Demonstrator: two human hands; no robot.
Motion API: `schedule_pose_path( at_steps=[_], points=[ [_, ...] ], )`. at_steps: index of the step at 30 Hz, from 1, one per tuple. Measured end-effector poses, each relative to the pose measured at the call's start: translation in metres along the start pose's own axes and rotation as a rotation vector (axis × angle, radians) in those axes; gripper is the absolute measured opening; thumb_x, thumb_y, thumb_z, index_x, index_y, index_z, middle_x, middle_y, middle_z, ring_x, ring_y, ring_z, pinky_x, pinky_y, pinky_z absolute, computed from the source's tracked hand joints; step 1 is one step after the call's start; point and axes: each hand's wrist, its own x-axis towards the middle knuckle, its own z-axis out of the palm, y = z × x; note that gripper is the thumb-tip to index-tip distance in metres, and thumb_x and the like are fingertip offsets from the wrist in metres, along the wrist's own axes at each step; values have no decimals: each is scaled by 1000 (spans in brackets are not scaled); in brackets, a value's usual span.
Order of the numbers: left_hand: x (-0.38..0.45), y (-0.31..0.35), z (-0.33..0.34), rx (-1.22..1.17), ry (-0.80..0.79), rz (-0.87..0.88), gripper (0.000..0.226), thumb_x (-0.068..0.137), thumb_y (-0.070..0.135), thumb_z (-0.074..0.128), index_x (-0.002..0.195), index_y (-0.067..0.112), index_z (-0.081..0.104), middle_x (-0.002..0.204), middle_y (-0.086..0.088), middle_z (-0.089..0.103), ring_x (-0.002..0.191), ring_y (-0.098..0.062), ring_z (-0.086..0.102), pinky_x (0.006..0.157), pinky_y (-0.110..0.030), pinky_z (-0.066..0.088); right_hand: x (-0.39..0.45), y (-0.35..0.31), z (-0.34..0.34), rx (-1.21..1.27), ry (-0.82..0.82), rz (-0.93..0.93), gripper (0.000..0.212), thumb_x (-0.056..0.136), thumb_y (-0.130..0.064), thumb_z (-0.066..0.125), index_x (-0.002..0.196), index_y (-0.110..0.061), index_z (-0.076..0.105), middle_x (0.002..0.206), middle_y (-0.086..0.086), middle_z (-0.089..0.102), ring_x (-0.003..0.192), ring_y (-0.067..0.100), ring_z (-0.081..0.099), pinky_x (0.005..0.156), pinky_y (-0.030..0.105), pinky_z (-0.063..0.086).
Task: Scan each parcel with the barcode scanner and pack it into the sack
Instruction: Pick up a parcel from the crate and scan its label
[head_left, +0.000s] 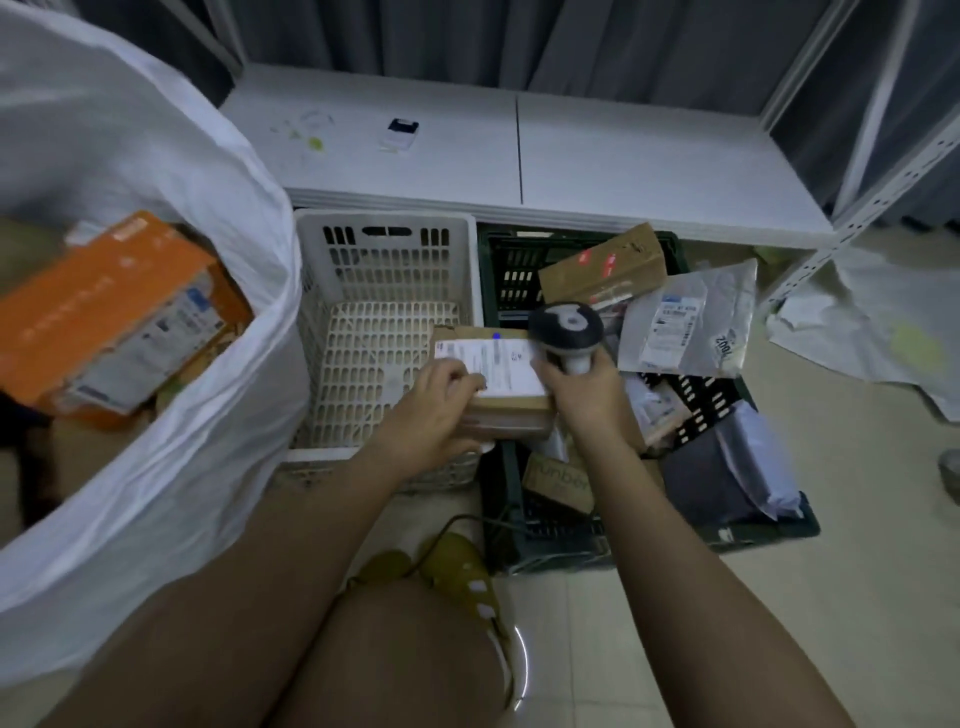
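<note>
Tiled floor is carrying a white crate (384, 291) and, just right of it, a dark crate (524, 260) heaped with parcels. Over the white crate's right edge, my left hand (431, 410) is gripping a small box (498, 384), label up. My right hand (587, 389) is wrapping the scanner (566, 325) handle, its head hovering close above the label. I'm judging the scan is underway: keep the box level and aim squarely at the barcode. Left of the white crate, the sack (156, 322) is gaping open.
</note>
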Motion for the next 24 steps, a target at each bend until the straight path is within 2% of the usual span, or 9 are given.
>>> schedule_pose_path(
  at_steps=[2,5,6,9,11,15,19,21,24],
  points=[
    [0,3,-4,-231,25,-176,52,82,40,72,120,13,50,120,-4,37,117,-20,37,95,-34,43,-1,8,0,-21,27,16,44,81,-32,76,118,-14,58,105,2,63,98,22,59,80,34,47],
    [17,4,-14,-625,294,-601,38,91,37,62,119,16,47,122,0,35,117,-17,42,95,-25,37,2,15,-2,-10,58,16,40,80,-31,77,113,-16,58,108,6,66,102,27,61,87,43,51],
    [21,2,-17,-731,268,-727,43,92,39,61,124,16,44,126,-2,38,116,-17,45,93,-26,38,3,18,-3,-14,65,24,39,80,-31,77,111,-17,58,109,7,67,102,28,62,89,47,51],
    [23,-7,-17,-1092,-139,-963,68,84,69,52,132,20,47,127,1,57,105,-14,59,79,-30,46,3,22,-7,30,78,33,42,80,-28,79,113,-12,60,109,8,67,102,26,62,90,48,51],
    [19,-9,-18,-1237,-270,-995,63,83,71,49,127,26,54,120,0,65,102,-16,64,77,-34,54,3,24,-7,60,78,34,42,80,-26,79,114,-11,60,109,8,67,102,26,62,90,46,52],
    [22,-8,-23,-1360,-229,-1017,28,93,43,56,114,24,60,109,-5,65,97,-19,64,91,-42,53,4,24,-9,63,46,37,39,80,-25,78,113,-12,61,109,9,69,102,26,63,90,47,52],
    [23,-12,-33,-1281,-58,-969,45,92,32,60,133,19,46,119,-6,62,99,-18,66,77,-34,59,-5,13,-25,85,-35,-27,31,85,-30,73,109,-11,64,96,4,71,88,18,65,76,38,53],
    [22,-16,-42,-1216,8,-912,46,92,27,60,136,23,43,119,-4,62,99,-16,65,79,-34,58,-13,-2,-39,144,-138,-111,18,88,-21,70,100,-9,64,78,0,69,70,11,64,62,30,51],
    [19,-21,-53,-1120,-6,-807,50,91,23,60,138,27,44,124,-4,60,100,-15,65,81,-33,56,-25,-29,-58,68,-322,-229,6,89,-16,68,91,-18,62,68,-6,64,60,5,59,55,20,47]
  ],
)
